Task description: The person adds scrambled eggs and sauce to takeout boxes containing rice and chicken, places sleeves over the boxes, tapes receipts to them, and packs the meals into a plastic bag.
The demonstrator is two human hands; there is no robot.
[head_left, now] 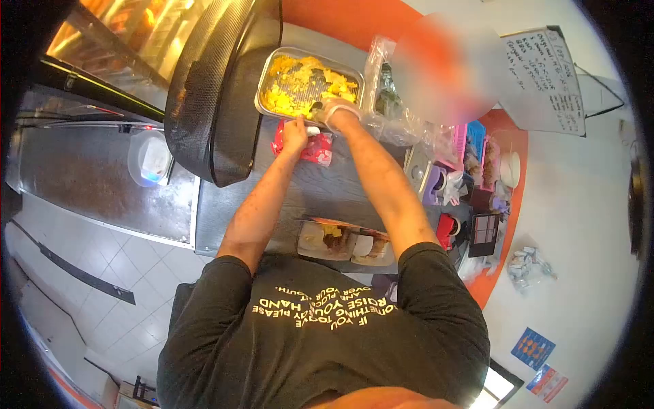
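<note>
A metal tray (262, 102) with yellow, crumbly-looking food (293, 85) spread over its ridged base lies on the dark counter. My left hand (295, 136) is closed at the tray's near edge, gripping the top of a red and white packet (317, 148). My right hand (338, 114), seemingly in a clear glove, reaches over the tray's near right corner. Its fingers are closed round a small dark thing (317, 107) whose kind I cannot make out. The packet's opening is mostly hidden by my left hand.
A black curved case (218, 88) stands left of the tray, by a lit glass cabinet (122, 34). Clear plastic bags (392, 102) lie to the right. Near my body is a divided food box (347, 242). Pink baskets (487, 163) and a card terminal (485, 235) line the right side.
</note>
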